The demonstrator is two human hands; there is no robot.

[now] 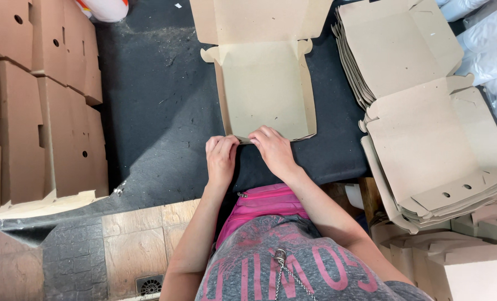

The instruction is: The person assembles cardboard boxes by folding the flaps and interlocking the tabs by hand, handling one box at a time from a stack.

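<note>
A flat brown cardboard box blank [265,83] lies on the black table top [159,111] in front of me, its side walls partly raised. My left hand [220,156] and my right hand [273,149] sit side by side on the blank's near edge, fingers curled over the front flap and pressing it. Both hands grip that flap; the flap itself is mostly hidden under my fingers.
A fanned stack of flat box blanks [426,134] lies at the right. Folded brown boxes [37,106] are stacked at the left. White bagged goods [490,50] sit at the far right. Tiled floor with a drain [148,284] shows below the table edge.
</note>
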